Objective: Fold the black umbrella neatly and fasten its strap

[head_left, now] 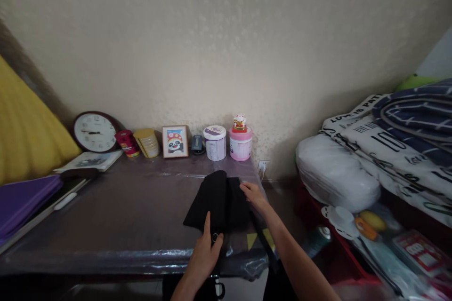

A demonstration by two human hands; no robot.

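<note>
A black folding umbrella (218, 197), loosely gathered, lies over the table's front right part with its fabric spread at both sides. My left hand (208, 247) grips it at the lower end, the index finger stretched along the fabric and the thumb near a round button. Below that hand a small dark loop (220, 290) hangs down past the table edge. My right hand (252, 194) pinches the right edge of the umbrella's fabric. A long black strip (263, 240) trails down below it toward the table edge.
Along the wall stand a clock (95, 132), a panda picture frame (175, 142), a white tub (215, 143) and a pink tub (240, 146) topped by a cat figurine (239, 123). A purple folder (28, 202) lies left. Bedding (388, 141) and a red bin (339, 258) fill the right.
</note>
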